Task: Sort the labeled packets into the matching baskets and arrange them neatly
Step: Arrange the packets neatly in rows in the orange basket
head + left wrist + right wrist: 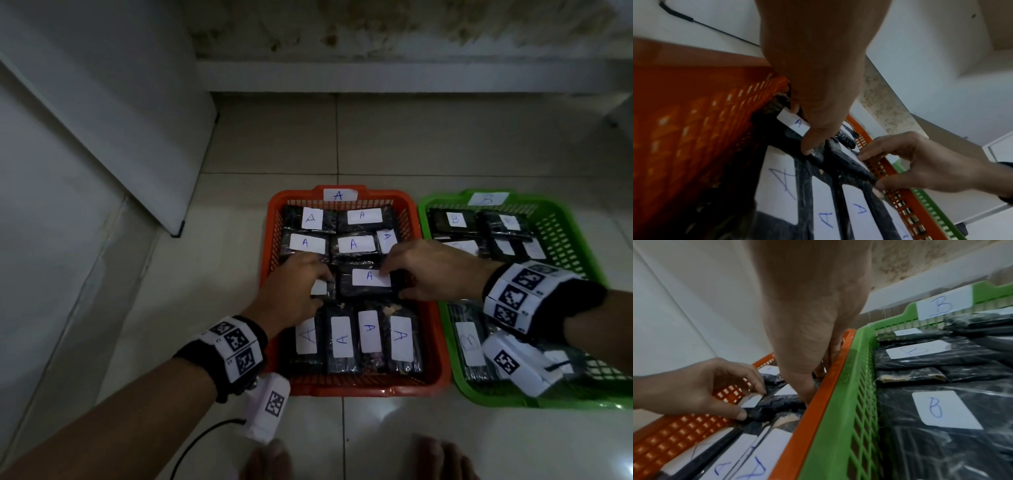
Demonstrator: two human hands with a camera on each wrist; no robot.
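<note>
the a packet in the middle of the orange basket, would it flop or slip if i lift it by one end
The A packet looks wrapped in glossy, crinkled black plastic, so it may be somewhat slippery. It lies flat and block-shaped, so it probably holds its shape rather than drooping. The right hand grips its end, the left hand the neighbouring packet; weight cannot be judged.

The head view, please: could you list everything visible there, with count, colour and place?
Orange basket: one, labelled A, centre of floor.
Green basket: one, labelled B, touching the orange one's right side.
A packets: about eleven visible, black with white labels, in the orange basket.
B packets: several, black, in the green basket; count unclear.
Tiled floor: pale.
Cable: one, black, lower left.
Left hand: grips a packet.
Right hand: pinches the middle A packet.
</note>
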